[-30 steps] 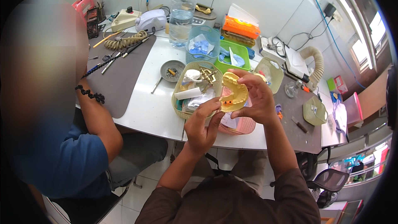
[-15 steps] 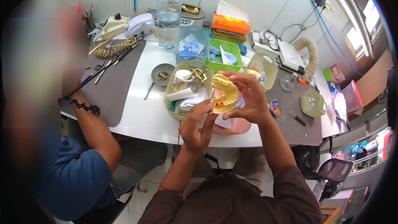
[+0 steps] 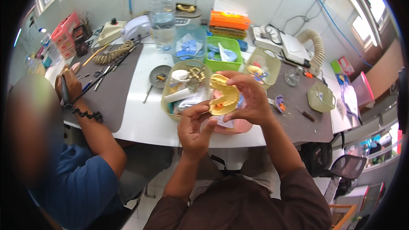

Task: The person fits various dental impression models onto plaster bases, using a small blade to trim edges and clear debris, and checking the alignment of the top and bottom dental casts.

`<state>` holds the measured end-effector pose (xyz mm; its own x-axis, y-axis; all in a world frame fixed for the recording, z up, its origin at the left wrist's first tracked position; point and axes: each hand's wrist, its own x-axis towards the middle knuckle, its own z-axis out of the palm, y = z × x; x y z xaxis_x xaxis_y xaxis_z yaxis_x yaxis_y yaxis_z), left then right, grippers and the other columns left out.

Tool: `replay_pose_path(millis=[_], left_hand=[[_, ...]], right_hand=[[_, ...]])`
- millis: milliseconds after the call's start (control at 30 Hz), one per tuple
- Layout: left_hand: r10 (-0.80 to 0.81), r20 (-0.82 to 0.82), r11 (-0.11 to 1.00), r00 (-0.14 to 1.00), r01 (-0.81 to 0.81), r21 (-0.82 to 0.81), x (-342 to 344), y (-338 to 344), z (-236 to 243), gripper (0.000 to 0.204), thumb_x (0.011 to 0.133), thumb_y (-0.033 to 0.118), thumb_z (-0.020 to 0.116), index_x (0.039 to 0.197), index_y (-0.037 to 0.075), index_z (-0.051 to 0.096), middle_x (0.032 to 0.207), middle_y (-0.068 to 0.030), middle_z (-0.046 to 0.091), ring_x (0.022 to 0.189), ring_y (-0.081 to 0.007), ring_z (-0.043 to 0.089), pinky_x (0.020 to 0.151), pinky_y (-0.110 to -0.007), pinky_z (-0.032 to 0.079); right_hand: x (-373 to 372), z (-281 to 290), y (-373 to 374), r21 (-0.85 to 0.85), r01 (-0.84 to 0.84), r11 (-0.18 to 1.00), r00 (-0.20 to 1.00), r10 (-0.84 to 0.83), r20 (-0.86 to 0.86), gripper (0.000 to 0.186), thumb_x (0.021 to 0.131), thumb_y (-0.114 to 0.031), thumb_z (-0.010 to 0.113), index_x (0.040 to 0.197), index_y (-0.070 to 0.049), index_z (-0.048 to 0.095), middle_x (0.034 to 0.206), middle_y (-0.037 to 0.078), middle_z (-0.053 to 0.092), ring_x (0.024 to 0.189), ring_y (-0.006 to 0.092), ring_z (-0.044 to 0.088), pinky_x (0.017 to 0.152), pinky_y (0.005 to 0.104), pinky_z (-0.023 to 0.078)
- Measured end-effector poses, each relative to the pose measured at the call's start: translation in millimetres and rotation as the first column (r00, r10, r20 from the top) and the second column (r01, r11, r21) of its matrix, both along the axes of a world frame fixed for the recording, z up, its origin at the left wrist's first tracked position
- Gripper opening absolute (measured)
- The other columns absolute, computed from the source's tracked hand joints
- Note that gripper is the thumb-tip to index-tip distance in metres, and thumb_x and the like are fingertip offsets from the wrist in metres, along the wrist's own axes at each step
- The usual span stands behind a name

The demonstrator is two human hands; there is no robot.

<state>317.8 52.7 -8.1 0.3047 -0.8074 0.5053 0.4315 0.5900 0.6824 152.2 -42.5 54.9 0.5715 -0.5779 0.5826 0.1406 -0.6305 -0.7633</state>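
A yellow horseshoe-shaped dental cast (image 3: 225, 94) with small orange spots low on its left is held up between my two hands. My right hand (image 3: 250, 101) grips its right side, fingers curved over the back and thumb along the lower edge. My left hand (image 3: 194, 130) has bent fingertips at the cast's lower-left edge, the thumb raised beside them. Behind and below are a pink basket (image 3: 236, 127), partly hidden, and a cream basket (image 3: 166, 102) holding white pieces, papers and brass-coloured metal parts.
At left a co-worker's hand (image 3: 70, 81) holds a corded handpiece (image 3: 64, 90) over a grey mat (image 3: 110, 106). Behind stand a large water bottle (image 3: 163, 32), a green basket (image 3: 223, 63) and a blue basket (image 3: 179, 53). A brown-handled knife (image 3: 306, 115) lies at right.
The co-worker's head has moved down, revealing the hand with the handpiece. My hands and the cast appear slightly further left, along with the whole view; my grip is much the same.
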Motion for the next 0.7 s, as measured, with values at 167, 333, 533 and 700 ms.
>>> replay_pose_path(millis=[167, 333, 533, 700], left_hand=[[-0.227, -0.123, 0.963, 0.966, 0.241, 0.12, -1, -7, 2, 0.069, 0.096, 0.033, 0.071, 0.145, -0.008, 0.044, 0.132, -0.0193, 0.063, 0.119, -0.0241, 0.064, 0.102, -0.035, 0.052], [-0.205, -0.029, 0.964, 0.978, 0.207, 0.165, 0, -10, 3, 0.064, 0.098, 0.034, 0.068, 0.14, -0.009, 0.047, 0.126, -0.0235, 0.064, 0.11, -0.0363, 0.071, 0.091, -0.038, 0.062], [-0.22, -0.005, 0.97, 0.976, 0.219, 0.109, 4, -11, -7, 0.066, 0.097, 0.037, 0.069, 0.138, -0.01, 0.048, 0.124, -0.0241, 0.065, 0.107, -0.0373, 0.072, 0.087, -0.037, 0.064], [-0.239, -0.007, 0.966, 0.971, 0.239, 0.102, 5, -12, -4, 0.063, 0.1, 0.036, 0.066, 0.139, -0.011, 0.048, 0.123, -0.0242, 0.066, 0.106, -0.0369, 0.072, 0.087, -0.038, 0.063]], right_hand=[[5, 10, 14, -0.098, 0.156, 0.983, 0.981, -0.166, -0.1, 0.08, 0.062, -0.027, 0.098, 0.132, -0.013, 0.061, 0.141, 0.011, 0.061, 0.127, 0.0241, 0.059, 0.103, 0.0387, 0.048], [-40, 22, 34, -0.261, 0.283, 0.923, 0.913, -0.343, -0.222, 0.077, 0.07, -0.027, 0.093, 0.138, -0.011, 0.062, 0.143, 0.01, 0.061, 0.128, 0.0261, 0.058, 0.098, 0.0355, 0.05], [-196, -8, 2, -0.169, 0.665, 0.727, 0.471, -0.585, -0.66, 0.044, 0.088, -0.025, 0.079, 0.127, -0.008, 0.067, 0.121, 0.01, 0.069, 0.104, 0.0221, 0.066, 0.088, 0.0348, 0.053], [-202, -3, -25, -0.161, 0.367, 0.916, 0.272, -0.271, -0.923, 0.063, 0.083, -0.033, 0.082, 0.137, -0.009, 0.06, 0.128, 0.016, 0.065, 0.12, 0.0317, 0.06, 0.099, 0.0438, 0.05]])
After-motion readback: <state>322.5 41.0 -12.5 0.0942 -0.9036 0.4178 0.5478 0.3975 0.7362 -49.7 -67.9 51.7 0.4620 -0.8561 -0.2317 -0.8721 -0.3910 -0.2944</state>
